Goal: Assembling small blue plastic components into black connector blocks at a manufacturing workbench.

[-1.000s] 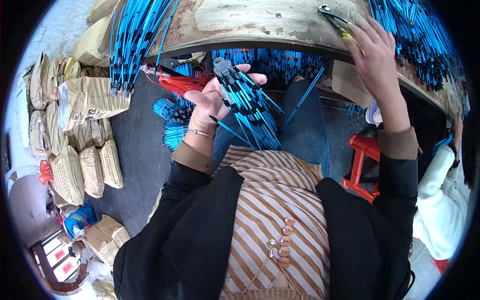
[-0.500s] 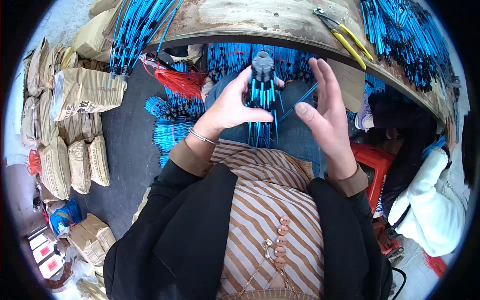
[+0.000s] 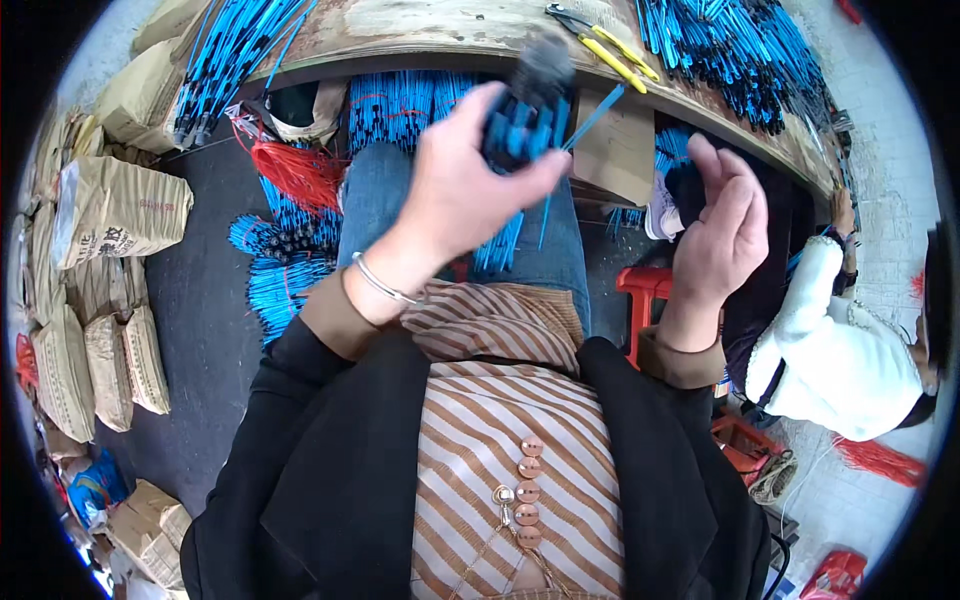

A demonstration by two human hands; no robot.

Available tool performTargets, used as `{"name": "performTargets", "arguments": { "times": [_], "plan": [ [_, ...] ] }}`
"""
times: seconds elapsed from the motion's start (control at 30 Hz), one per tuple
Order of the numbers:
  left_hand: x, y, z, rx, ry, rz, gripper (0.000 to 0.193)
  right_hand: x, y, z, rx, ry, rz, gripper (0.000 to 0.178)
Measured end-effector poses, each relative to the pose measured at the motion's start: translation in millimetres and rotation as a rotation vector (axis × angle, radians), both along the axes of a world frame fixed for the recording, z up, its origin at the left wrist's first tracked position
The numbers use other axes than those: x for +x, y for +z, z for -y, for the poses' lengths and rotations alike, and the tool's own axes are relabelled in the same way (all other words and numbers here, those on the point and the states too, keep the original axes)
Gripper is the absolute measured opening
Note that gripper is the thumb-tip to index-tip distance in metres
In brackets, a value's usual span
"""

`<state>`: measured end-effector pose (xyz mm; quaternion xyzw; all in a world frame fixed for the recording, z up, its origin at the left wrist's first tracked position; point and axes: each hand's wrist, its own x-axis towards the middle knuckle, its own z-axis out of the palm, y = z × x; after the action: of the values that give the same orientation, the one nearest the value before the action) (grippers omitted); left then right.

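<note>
My left hand (image 3: 465,185) is closed round a bundle of blue rods (image 3: 520,135) with black ends, held upright above my lap. The bundle's top is smeared by motion. One blue rod (image 3: 597,115) sticks out of it at a slant toward the upper right. My right hand (image 3: 720,220) is raised well to the right of the bundle, fingers loosely bent and apart, with nothing visible in it.
Ahead stands a worn wooden table (image 3: 420,30) bearing yellow-handled pliers (image 3: 615,55) and a heap of blue rods (image 3: 735,55). Red strings (image 3: 297,175) hang at its left. Under it are tied rod bundles (image 3: 285,285) and a cardboard box (image 3: 615,150). A person in white (image 3: 835,350) sits to the right.
The view has swung to the right. My right hand has drawn away from the bundle to the right, its fingers more bent. My left hand still holds the bundle, whose top has moved and blurred.
</note>
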<state>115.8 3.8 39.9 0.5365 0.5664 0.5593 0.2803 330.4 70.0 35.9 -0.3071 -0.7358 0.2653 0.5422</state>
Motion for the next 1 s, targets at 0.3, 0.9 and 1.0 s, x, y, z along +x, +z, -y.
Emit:
{"name": "performTargets", "arguments": {
  "times": [0.3,0.9,1.0],
  "plan": [
    [-93,-6,29,0.36,-0.125,1.142,0.041,5,-64,27,0.08,0.019,0.593,0.081],
    [-28,-172,-3,-0.593,-0.238,1.752,0.056,-73,-57,-8,-0.174,0.692,-0.227,0.052],
    [-48,-136,10,-0.813,-0.289,1.325,0.051,-74,-62,-18,-0.21,0.734,-0.118,0.048]
  ]
}}
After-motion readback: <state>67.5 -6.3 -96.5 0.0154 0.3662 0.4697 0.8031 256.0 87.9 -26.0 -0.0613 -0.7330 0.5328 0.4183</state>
